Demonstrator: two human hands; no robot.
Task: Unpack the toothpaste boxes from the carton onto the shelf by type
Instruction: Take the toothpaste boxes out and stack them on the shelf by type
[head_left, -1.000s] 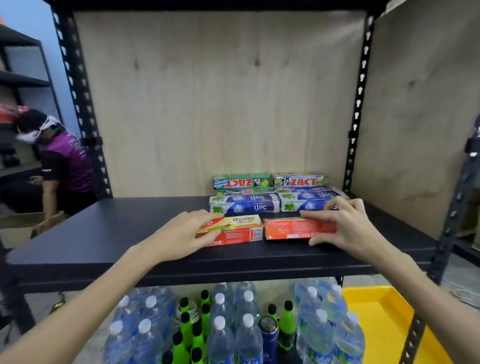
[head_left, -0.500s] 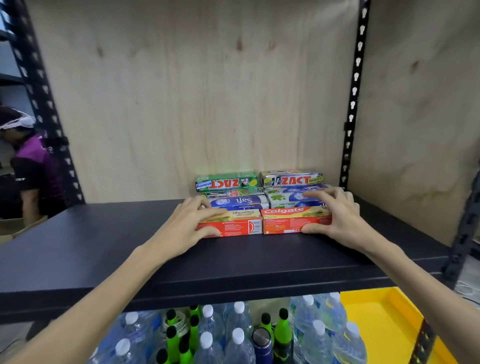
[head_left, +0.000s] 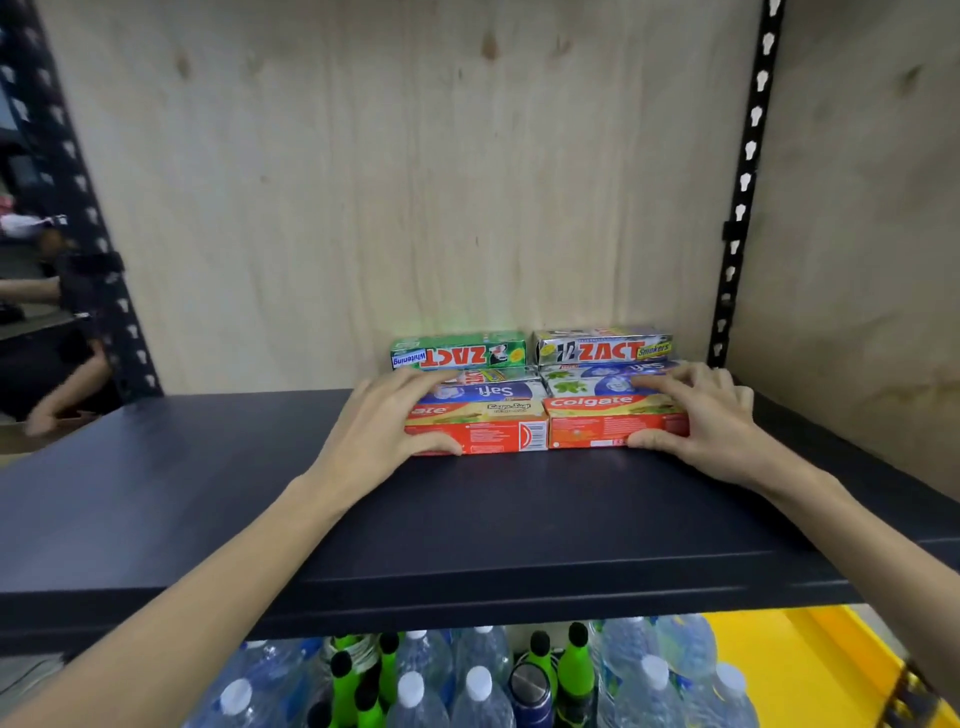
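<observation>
Head view shows two red Colgate boxes lying end to end at the front of the stock on the dark shelf (head_left: 519, 525): the left Colgate box (head_left: 480, 427) and the right Colgate box (head_left: 608, 423), their ends touching. Just behind them sit two Safi boxes (head_left: 483, 391), and behind those, against the plywood back, a green Zact box (head_left: 457, 353) and a silver Zact box (head_left: 602, 347).

The step in hand looks like squaring the Colgate row against the Safi row. Next would be letting go and going back for more boxes; the carton is not in view.

The left hand (head_left: 384, 421) grips the left box's outer end, fingers over the top, thumb on the front face. The right hand (head_left: 701, 415) mirrors it on the right box. Both forearms reach forward over the shelf edge, above bottles (head_left: 478, 686) stored below.
</observation>
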